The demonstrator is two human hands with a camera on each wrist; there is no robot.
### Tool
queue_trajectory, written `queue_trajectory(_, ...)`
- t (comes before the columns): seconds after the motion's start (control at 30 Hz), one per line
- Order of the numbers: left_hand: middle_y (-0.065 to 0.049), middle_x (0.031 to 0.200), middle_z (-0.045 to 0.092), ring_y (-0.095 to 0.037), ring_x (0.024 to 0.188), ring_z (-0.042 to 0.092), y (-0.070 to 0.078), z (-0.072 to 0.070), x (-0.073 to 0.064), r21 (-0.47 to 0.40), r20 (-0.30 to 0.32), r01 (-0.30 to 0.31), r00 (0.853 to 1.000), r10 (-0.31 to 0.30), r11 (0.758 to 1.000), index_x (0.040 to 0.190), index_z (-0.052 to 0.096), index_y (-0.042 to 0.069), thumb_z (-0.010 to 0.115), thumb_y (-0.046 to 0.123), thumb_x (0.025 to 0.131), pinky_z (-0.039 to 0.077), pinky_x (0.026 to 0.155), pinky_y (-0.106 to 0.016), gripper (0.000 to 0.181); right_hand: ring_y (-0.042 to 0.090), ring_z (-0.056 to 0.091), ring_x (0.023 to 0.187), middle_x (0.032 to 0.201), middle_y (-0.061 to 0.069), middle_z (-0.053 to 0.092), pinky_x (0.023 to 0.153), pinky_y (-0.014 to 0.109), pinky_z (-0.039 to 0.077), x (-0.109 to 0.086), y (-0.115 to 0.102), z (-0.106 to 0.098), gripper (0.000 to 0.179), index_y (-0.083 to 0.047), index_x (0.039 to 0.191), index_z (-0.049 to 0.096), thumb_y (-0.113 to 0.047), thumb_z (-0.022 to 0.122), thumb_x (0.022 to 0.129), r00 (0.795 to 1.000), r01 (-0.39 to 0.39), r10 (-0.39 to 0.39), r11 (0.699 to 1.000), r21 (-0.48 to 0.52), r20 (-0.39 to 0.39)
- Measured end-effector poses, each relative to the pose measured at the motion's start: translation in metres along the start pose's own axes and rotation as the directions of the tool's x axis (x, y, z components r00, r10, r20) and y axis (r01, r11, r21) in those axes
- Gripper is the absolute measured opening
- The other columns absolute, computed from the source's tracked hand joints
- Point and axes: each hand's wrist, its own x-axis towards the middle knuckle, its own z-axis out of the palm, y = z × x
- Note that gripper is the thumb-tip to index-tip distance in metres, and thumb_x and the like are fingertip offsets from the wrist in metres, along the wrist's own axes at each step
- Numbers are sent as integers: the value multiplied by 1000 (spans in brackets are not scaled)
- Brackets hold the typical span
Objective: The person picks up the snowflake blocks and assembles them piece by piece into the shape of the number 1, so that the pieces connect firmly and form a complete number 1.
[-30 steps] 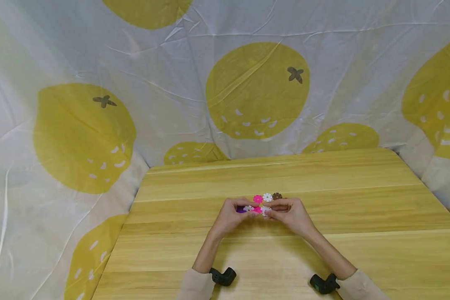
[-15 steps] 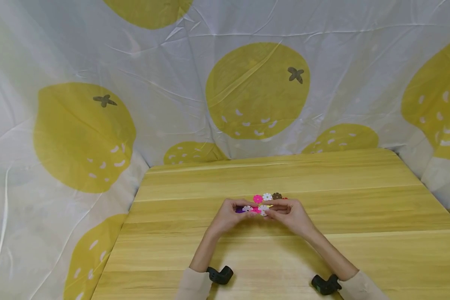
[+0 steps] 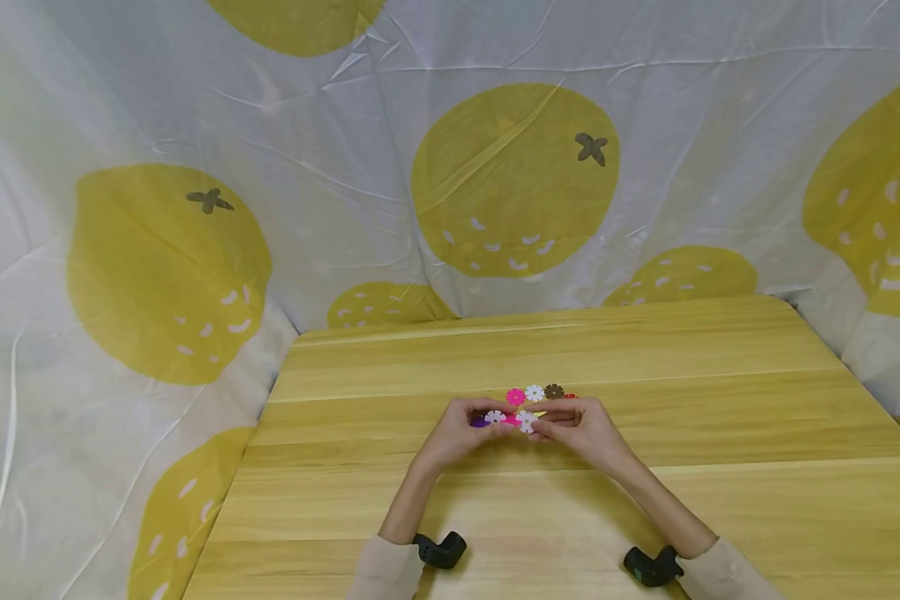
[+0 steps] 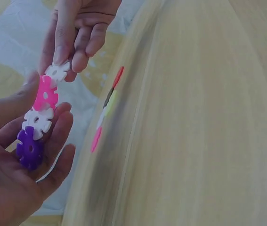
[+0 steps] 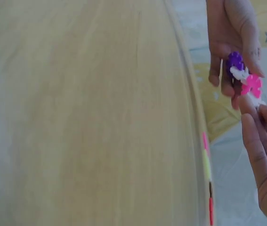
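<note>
In the head view my left hand and right hand meet above the table, joined by a short chain of notched plastic snowflake discs. The left wrist view shows the chain's order: a purple disc, a white disc, a pink disc and an end white disc. Left thumb and fingers hold the chain around its pink and white middle. The end white disc is pinched by my right thumb and fingers, its edge against the pink one. How deep their slots interlock cannot be made out.
Just beyond the hands, more discs lie on the wooden table: pink, white, brown and a partly hidden red one. A yellow piece lies beside them. A lemon-print cloth hangs behind.
The end white disc has shifted slightly left and stands straighter against the pink one. My left forearm has moved a little left. Both hands keep their hold; the discs on the table stay put.
</note>
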Motion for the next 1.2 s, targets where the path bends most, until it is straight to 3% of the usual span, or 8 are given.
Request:
queue_trajectory(0.13,-9,123,75,-20,109,68,2,5,-1,68,-30,-51,998,54,996,118,77,10,81,16,90,58,90,-27,29,35,78,92,108,34,73,85,43,61,1,0,1,34,15,128,64,0,68,98,999,-38,39,998,40,-1)
queue_trajectory(0.23,-7,121,76,-24,111,68,2,9,-1,137,-52,-118,991,127,983,119,77,12,84,17,88,58,95,-37,33,28,79,90,107,35,73,85,42,62,3,2,1,35,16,129,62,1,67,98,998,-61,62,996,60,-14)
queue_trajectory(0.4,-5,113,78,-24,94,65,1,15,2,214,-96,-200,970,225,956,119,78,14,87,14,83,55,85,-34,37,20,79,88,105,27,76,85,39,62,5,5,1,36,14,129,64,-1,70,97,994,-87,91,993,78,-54)
queue_trajectory(0.6,-6,106,79,-25,82,60,3,17,4,287,-131,-241,949,287,927,115,80,11,87,9,82,50,74,-29,34,24,79,91,104,24,78,85,39,62,6,7,3,37,14,128,64,-5,71,97,995,-75,80,994,80,-53)
queue_trajectory(0.77,-5,102,80,-21,82,64,3,17,4,357,-147,-234,942,302,904,111,82,9,88,9,81,49,81,-30,32,22,79,90,104,24,77,85,35,63,7,8,3,37,13,128,64,-7,72,97,994,-89,93,994,66,-52)
queue_trajectory(0.9,-5,103,80,-18,89,66,2,16,4,358,-143,-235,943,302,904,112,81,9,89,9,80,51,84,-28,33,21,79,89,99,17,80,84,32,63,8,7,5,37,11,128,65,-8,73,96,990,-118,123,991,68,-64)
queue_trajectory(1.07,-8,105,80,-21,97,70,0,16,4,295,-125,-252,946,299,922,113,81,6,88,7,80,56,81,-25,33,19,79,88,99,15,81,85,35,63,9,9,5,39,11,128,64,-10,73,97,990,-126,131,988,93,-51)
queue_trajectory(1.2,-8,105,80,-21,98,70,-2,14,5,251,-142,-225,953,266,941,111,81,6,88,6,80,56,82,-25,31,23,79,93,104,18,80,88,38,62,9,9,0,41,13,131,62,-10,71,98,987,-148,155,980,130,-51)
